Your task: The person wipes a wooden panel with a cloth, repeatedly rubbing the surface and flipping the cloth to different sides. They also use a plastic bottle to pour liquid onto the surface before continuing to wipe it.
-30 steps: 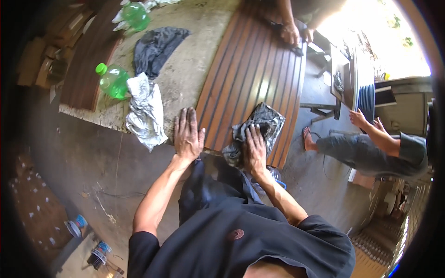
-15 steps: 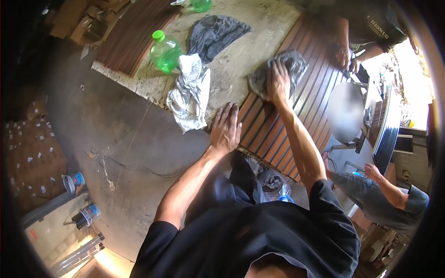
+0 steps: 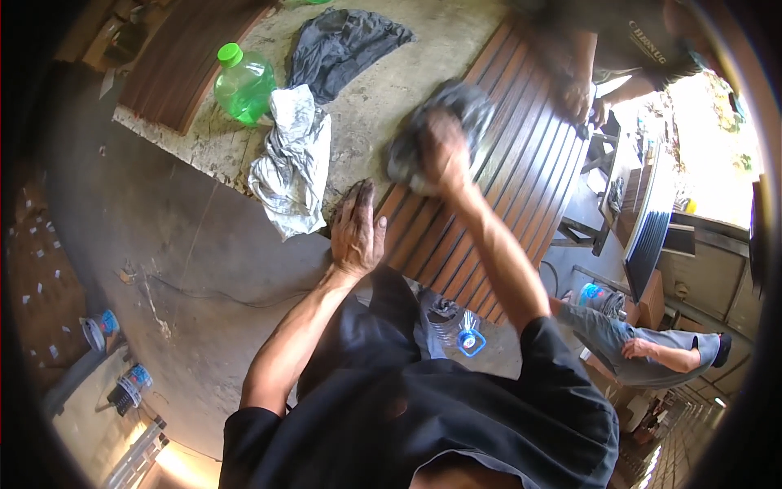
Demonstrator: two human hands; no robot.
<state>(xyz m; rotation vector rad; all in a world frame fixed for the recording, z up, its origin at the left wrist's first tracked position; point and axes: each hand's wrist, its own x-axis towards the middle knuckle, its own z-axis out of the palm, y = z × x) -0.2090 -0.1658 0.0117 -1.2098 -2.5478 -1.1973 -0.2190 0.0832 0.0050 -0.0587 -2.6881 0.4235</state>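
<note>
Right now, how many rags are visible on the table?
3: a white rag beside the green bottle, a dark rag farther back, and a grey rag under your right hand. Another may be hidden under the other person's hands.

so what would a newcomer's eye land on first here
Probably the blurred right hand on a dark crumpled cloth, which lies across the left edge of the slatted wooden panel. Next comes the bright green bottle at upper left on the pale worktop, with a white cloth beside it drooping over the near edge.
</note>
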